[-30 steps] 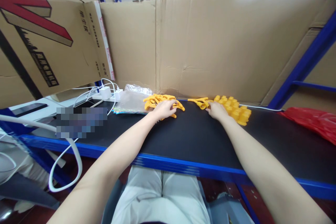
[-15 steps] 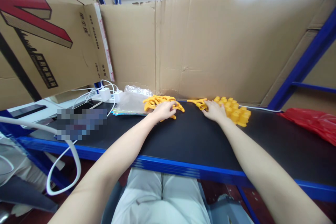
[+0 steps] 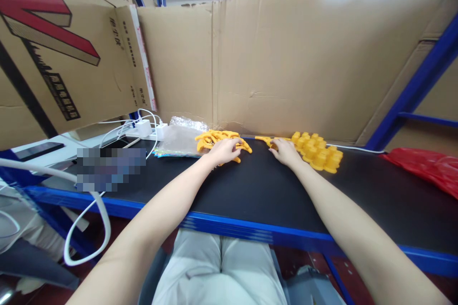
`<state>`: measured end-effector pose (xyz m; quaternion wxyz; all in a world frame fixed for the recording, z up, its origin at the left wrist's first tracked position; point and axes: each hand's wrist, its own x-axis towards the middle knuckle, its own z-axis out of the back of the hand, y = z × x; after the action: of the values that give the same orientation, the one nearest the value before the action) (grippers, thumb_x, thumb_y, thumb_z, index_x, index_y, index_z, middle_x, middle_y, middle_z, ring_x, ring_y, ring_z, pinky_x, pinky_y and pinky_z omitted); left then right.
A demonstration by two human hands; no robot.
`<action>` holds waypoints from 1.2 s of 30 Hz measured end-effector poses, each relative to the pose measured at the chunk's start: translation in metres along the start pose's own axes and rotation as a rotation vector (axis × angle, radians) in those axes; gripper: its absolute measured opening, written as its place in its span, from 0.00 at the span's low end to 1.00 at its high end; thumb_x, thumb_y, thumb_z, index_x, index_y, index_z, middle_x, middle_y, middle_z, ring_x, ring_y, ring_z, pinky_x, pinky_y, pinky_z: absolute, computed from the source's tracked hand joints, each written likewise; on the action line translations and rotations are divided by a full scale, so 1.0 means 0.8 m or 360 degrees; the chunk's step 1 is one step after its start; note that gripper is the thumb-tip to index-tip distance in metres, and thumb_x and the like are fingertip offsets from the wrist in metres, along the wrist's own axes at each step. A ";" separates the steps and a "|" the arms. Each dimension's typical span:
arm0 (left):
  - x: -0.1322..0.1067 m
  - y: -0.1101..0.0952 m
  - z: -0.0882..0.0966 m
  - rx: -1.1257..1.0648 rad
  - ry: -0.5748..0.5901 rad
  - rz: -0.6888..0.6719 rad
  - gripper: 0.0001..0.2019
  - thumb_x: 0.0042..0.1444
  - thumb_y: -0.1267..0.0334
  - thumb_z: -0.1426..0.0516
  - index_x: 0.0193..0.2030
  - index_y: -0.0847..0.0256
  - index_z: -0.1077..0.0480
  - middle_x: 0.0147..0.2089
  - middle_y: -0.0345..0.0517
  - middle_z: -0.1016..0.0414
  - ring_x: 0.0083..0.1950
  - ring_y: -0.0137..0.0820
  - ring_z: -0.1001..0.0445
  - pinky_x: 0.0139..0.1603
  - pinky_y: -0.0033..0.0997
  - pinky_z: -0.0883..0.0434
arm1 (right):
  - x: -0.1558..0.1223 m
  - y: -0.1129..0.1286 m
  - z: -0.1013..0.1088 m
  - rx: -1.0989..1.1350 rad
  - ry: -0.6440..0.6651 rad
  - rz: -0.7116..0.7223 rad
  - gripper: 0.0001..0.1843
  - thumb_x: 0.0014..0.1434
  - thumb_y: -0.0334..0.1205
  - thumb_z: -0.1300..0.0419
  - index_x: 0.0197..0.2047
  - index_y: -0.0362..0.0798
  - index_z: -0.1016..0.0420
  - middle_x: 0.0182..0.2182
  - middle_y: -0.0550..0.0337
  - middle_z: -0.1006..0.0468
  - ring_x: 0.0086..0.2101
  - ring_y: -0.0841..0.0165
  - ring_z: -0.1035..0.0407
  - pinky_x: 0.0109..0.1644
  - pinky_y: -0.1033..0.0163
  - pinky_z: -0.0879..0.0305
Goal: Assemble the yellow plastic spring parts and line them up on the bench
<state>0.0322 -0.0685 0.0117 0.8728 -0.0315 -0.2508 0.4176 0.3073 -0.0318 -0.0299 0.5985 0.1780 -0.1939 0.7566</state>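
Both my arms reach across a black table top (image 3: 250, 190) with a blue front edge. My left hand (image 3: 223, 150) lies on a heap of curved yellow plastic pieces (image 3: 214, 137), fingers curled over them. My right hand (image 3: 284, 151) covers a small curved yellow piece (image 3: 265, 140) lying just left of a cluster of yellow blocky parts (image 3: 318, 152). Its fingers bend down onto that piece; whether they grip it is hidden.
A cardboard wall (image 3: 286, 66) stands behind the table. Clear plastic bags (image 3: 179, 136) lie left of the heap, beside white chargers and cables (image 3: 143, 127). A red plastic bag (image 3: 425, 164) lies at the right. A blue rack post (image 3: 415, 86) slants at the right.
My right hand has slid a little to the left and toward me, away from the blocky cluster and over the small curved piece. My left hand has stayed on the heap.
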 end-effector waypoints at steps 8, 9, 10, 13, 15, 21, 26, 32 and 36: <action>0.001 0.001 -0.002 0.0028 -0.0002 -0.0025 0.18 0.55 0.63 0.51 0.53 0.58 0.33 0.36 0.43 0.25 0.37 0.31 0.28 0.38 0.31 0.32 | 0.001 -0.003 0.010 -0.0013 -0.0169 0.0118 0.12 0.60 0.37 0.48 0.45 0.41 0.31 0.42 0.47 0.27 0.43 0.59 0.33 0.48 0.58 0.43; 0.001 0.001 -0.002 0.0029 -0.0002 -0.0025 0.18 0.55 0.63 0.51 0.53 0.58 0.33 0.36 0.43 0.25 0.37 0.31 0.28 0.38 0.31 0.32 | 0.001 -0.002 0.012 -0.0035 -0.0162 0.0102 0.12 0.60 0.37 0.48 0.45 0.41 0.31 0.43 0.47 0.28 0.43 0.59 0.33 0.48 0.57 0.43; 0.001 0.002 -0.002 0.0029 -0.0001 -0.0023 0.18 0.55 0.63 0.51 0.53 0.57 0.34 0.36 0.43 0.25 0.37 0.32 0.28 0.38 0.31 0.32 | 0.000 -0.001 0.013 -0.0060 -0.0144 0.0072 0.13 0.60 0.36 0.48 0.46 0.41 0.31 0.44 0.47 0.28 0.44 0.59 0.33 0.48 0.56 0.43; 0.001 0.002 -0.003 0.0027 0.0001 -0.0008 0.18 0.55 0.63 0.50 0.53 0.57 0.34 0.35 0.43 0.25 0.37 0.32 0.28 0.38 0.31 0.32 | -0.003 -0.001 0.015 -0.0121 -0.0044 -0.0076 0.14 0.59 0.37 0.47 0.47 0.42 0.31 0.46 0.47 0.28 0.46 0.57 0.34 0.48 0.53 0.43; 0.001 0.003 -0.004 0.0027 0.0000 -0.0001 0.18 0.55 0.63 0.50 0.53 0.57 0.33 0.35 0.43 0.25 0.37 0.32 0.28 0.39 0.32 0.32 | -0.005 -0.003 0.014 -0.0119 0.0024 -0.0160 0.15 0.58 0.39 0.46 0.47 0.43 0.30 0.47 0.48 0.28 0.49 0.56 0.36 0.49 0.50 0.43; 0.002 0.005 -0.006 0.0028 -0.0019 -0.0047 0.16 0.55 0.63 0.50 0.49 0.57 0.32 0.35 0.42 0.25 0.36 0.31 0.28 0.38 0.32 0.31 | -0.006 -0.013 0.009 -0.0001 0.0104 -0.0337 0.19 0.60 0.44 0.47 0.53 0.46 0.32 0.53 0.48 0.31 0.54 0.55 0.40 0.57 0.40 0.51; 0.002 0.005 -0.006 0.0035 -0.0024 -0.0038 0.15 0.55 0.63 0.50 0.49 0.58 0.31 0.34 0.43 0.26 0.35 0.31 0.28 0.37 0.31 0.32 | -0.001 -0.021 -0.001 0.0093 0.0199 -0.0285 0.22 0.60 0.41 0.48 0.56 0.43 0.34 0.54 0.45 0.31 0.55 0.55 0.39 0.57 0.47 0.46; 0.002 0.005 -0.006 0.0040 -0.0013 -0.0042 0.16 0.56 0.62 0.50 0.50 0.58 0.32 0.34 0.43 0.26 0.36 0.31 0.28 0.38 0.32 0.31 | 0.005 -0.020 -0.014 0.0252 0.0126 -0.0347 0.26 0.54 0.31 0.49 0.57 0.44 0.35 0.59 0.46 0.37 0.60 0.51 0.47 0.59 0.38 0.51; 0.003 0.007 -0.007 0.0037 -0.0011 -0.0045 0.15 0.56 0.62 0.50 0.49 0.58 0.32 0.35 0.43 0.25 0.36 0.31 0.28 0.38 0.31 0.31 | 0.007 -0.021 -0.016 0.0383 0.0134 -0.0360 0.30 0.50 0.25 0.51 0.58 0.42 0.37 0.60 0.46 0.39 0.61 0.53 0.50 0.61 0.41 0.51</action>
<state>0.0324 -0.0625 0.0061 0.8780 -0.0163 -0.2494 0.4082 0.3217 -0.0169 -0.0371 0.6619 0.2371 -0.0552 0.7089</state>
